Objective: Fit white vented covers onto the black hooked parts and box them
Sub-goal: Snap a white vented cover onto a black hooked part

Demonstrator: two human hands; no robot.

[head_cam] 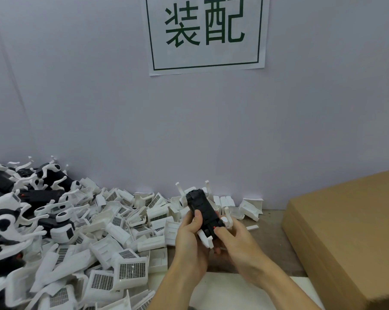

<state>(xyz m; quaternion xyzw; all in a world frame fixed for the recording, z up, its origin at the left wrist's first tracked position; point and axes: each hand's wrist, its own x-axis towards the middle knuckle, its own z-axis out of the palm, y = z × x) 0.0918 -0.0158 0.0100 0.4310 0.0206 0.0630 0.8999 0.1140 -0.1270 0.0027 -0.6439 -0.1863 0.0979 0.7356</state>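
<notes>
Here both hands, left hand [190,233] and right hand [236,240], grasp one black part [203,211] with curled fingers, right of the white covers [122,238], left of the box [345,231].

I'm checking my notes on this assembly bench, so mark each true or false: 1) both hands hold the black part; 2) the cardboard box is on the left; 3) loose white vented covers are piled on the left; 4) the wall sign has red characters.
1) True: the left hand and right hand both grip the black hooked part.
2) False: the cardboard box sits on the right.
3) True: the white vented covers are heaped on the left.
4) False: the sign has green characters.
</notes>
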